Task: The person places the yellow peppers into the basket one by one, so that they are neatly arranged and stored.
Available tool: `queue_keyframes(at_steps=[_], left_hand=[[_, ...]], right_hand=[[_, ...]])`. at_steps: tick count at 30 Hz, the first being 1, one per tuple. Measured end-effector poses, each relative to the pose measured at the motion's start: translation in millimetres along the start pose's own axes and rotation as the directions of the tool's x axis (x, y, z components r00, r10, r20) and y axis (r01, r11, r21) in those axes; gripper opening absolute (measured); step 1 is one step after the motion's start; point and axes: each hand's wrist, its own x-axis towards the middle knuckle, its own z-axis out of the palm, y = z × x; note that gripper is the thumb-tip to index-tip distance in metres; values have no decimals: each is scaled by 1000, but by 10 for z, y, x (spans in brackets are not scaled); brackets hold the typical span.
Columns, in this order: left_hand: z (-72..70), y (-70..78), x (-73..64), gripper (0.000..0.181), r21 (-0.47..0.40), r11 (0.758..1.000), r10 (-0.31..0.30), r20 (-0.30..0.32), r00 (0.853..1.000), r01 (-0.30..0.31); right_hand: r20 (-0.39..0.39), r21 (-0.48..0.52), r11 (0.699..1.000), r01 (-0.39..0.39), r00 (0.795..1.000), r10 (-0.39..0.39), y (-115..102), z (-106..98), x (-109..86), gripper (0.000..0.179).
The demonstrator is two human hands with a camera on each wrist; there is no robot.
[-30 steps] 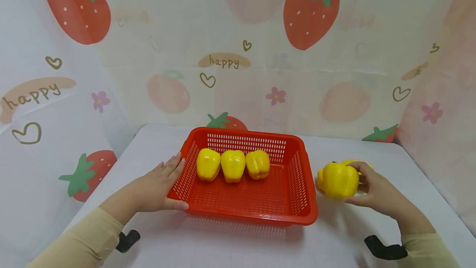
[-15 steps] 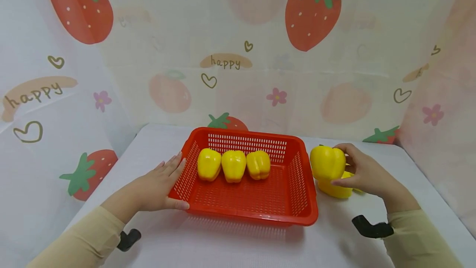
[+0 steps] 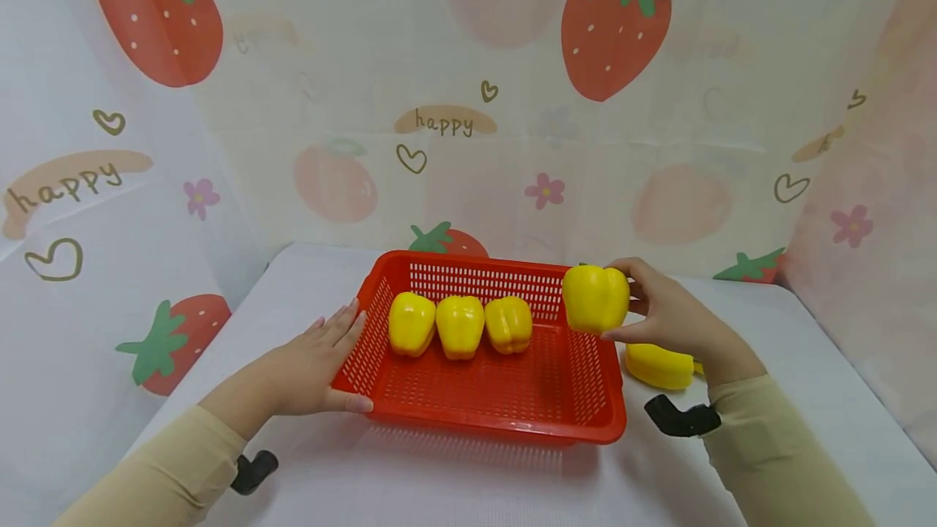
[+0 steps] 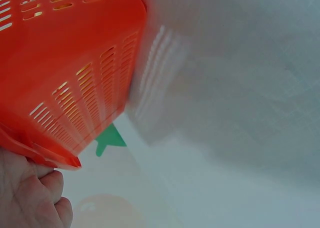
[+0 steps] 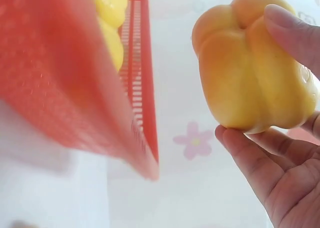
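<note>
Your left hand rests against the left side of a rectangular red plastic basket with slotted walls, its fingers extended along the outside and its thumb at the near-left corner. Your right hand grips a rounded, glossy yellow bell pepper, thumb on one side and fingers on the other.

Facing you, a pale backdrop printed with red strawberries, pink flowers, brown hearts and the word "happy" spans the scene. Below it stretches a white-covered counter, where the red basket sits squarely in front of you. Beige fabric sleeves cover both your forearms.

Inside the basket, three more glossy yellow bell peppers form a row across its left and middle. The pepper in your right hand is held up off the counter; from the head view it appears before the basket's far-right corner, and from the right wrist view it shows apart from the basket wall. On the counter, just right of the basket, lies a smooth, curved yellow piece, partly hidden by your right hand. Smallest, a bent black attachment juts from your right sleeve.
</note>
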Motion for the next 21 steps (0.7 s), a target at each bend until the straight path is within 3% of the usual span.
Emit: queue_keyframes(at_steps=[11, 21], left_hand=[[-1, 1, 2, 123, -8, 1000, -3, 5, 1000, 3], [11, -8, 12, 123, -6, 1000, 0, -8, 1000, 0]], right_hand=[[63, 92, 992, 88, 994, -94, -182, 192, 248, 73], [100, 65, 989, 129, 986, -135, -318, 370, 450, 73]])
